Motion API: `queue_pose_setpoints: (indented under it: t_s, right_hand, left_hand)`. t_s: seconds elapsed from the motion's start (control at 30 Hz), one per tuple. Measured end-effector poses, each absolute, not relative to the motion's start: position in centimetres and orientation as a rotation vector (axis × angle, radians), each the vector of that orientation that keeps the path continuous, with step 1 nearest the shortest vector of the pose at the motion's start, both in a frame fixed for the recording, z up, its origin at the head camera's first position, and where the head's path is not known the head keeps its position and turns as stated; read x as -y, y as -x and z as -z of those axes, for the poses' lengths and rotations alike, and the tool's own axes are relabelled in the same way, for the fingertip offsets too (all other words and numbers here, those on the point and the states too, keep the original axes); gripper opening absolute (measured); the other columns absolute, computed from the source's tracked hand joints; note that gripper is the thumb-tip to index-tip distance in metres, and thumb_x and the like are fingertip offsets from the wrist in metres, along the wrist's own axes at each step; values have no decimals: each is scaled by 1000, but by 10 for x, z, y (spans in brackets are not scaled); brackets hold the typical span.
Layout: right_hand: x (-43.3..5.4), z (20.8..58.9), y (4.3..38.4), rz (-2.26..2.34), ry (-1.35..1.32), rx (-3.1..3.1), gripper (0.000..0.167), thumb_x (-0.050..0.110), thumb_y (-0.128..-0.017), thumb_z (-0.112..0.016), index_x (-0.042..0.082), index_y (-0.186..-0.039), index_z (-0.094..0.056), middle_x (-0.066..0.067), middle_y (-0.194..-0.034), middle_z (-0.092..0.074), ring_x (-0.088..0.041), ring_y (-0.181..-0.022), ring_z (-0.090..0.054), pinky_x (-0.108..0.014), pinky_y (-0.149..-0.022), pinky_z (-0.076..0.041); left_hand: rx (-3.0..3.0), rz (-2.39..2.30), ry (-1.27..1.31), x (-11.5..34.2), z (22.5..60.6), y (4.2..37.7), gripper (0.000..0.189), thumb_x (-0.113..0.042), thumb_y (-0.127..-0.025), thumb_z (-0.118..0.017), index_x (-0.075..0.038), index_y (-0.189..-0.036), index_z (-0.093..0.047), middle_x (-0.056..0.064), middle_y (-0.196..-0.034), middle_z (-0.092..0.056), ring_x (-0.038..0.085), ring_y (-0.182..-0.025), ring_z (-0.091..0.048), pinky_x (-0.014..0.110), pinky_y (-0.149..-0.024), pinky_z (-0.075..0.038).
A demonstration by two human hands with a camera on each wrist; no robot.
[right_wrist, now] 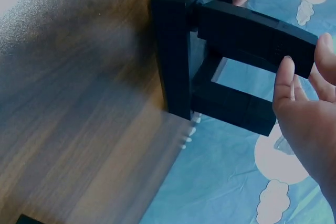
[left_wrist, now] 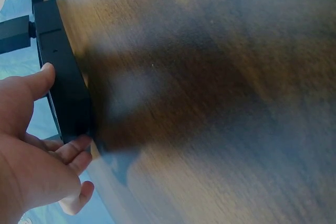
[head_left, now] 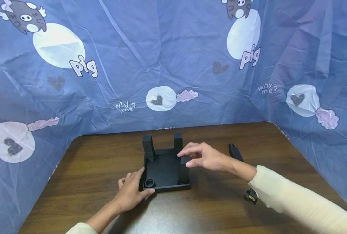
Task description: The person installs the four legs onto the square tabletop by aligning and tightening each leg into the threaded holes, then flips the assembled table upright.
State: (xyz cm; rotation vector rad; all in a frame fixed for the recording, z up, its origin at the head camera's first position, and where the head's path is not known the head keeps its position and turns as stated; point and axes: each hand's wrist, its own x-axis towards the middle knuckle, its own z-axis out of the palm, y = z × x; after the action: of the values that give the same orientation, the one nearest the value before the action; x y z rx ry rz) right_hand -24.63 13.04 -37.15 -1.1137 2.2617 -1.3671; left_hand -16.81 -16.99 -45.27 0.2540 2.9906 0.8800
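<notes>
A black square tabletop [head_left: 163,169] lies underside up, with a raised rim and three square legs standing on it. Its near-left corner carries a bare round socket [head_left: 149,183]. My left hand [head_left: 131,191] grips that corner, thumb on the near rim and fingers along the left side; the left wrist view shows the thumb against the outer wall. With thumb and fingertips, my right hand [head_left: 206,156] holds the upper end of the near-right leg [right_wrist: 247,32]. A far-left leg [head_left: 148,148] and a far-right leg [head_left: 178,140] stand upright behind it.
A loose black leg [head_left: 235,152] with a narrower end lies on the brown wooden table [head_left: 103,156], partly behind my right forearm. Under the right cuff is a small black device [head_left: 251,196] with a yellow mark. Blue printed cloth [head_left: 161,65] hangs around the table's back and sides.
</notes>
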Motion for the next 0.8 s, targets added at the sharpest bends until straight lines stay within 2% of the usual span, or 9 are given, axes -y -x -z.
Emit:
queue_pose_setpoints:
  t_s: [0.1, 0.27, 0.4, 0.53, 0.67, 0.8]
  right_hand:
    - [-125, 377, 245, 1403, 1086, -2316, 32, 9, -84, -76, 6, -114, -69, -2, -110, -64, -19, -100, -58, -42, -88, -48]
    - [-114, 385, 242, 1424, 1037, -2443, 34, 18, -76, -85, 8, -99, -62, -5, -88, -59, -17, -75, -54, -29, -68, -47]
    - [-109, 388, 242, 1427, 1072, -2486, 37, 22, -75, -86, 9, -94, -56, -6, -86, -52, -23, -71, -52, -27, -63, -44]
    - [-112, 386, 243, 1397, 1114, -2437, 37, 19, -80, -82, 11, -109, -60, -4, -97, -52, -22, -80, -52, -27, -67, -45]
    - [-123, 382, 246, 1316, 1142, -2338, 51, 15, -85, -77, 13, -132, -59, -4, -107, -52, -21, -88, -53, -30, -74, -48]
    - [-129, 377, 250, 1227, 1178, -2298, 50, 9, -87, -73, 16, -135, -60, -1, -107, -54, -20, -88, -54, -32, -76, -48]
  left_hand:
    - [-2992, -877, -253, 170, 453, 168, 87, -39, -80, -80, 2, -145, -40, 19, -133, -53, 33, -120, -44, 52, -94, -20]
    - [-2989, -880, -250, 170, 452, 167, 87, -38, -80, -80, 2, -146, -39, 19, -133, -53, 33, -120, -44, 52, -95, -19]
    - [-2981, -886, -248, 170, 452, 167, 87, -38, -80, -80, 2, -146, -39, 18, -134, -53, 33, -121, -43, 53, -95, -18]
    - [-2987, -886, -248, 170, 453, 168, 88, -38, -80, -80, 2, -146, -39, 19, -135, -53, 33, -122, -43, 53, -96, -19]
    - [-2995, -880, -250, 169, 453, 168, 88, -39, -80, -80, 2, -146, -39, 20, -134, -53, 34, -122, -43, 53, -96, -19]
    - [-3000, -871, -251, 169, 453, 168, 87, -38, -79, -80, 2, -145, -40, 20, -133, -53, 34, -121, -44, 54, -95, -20]
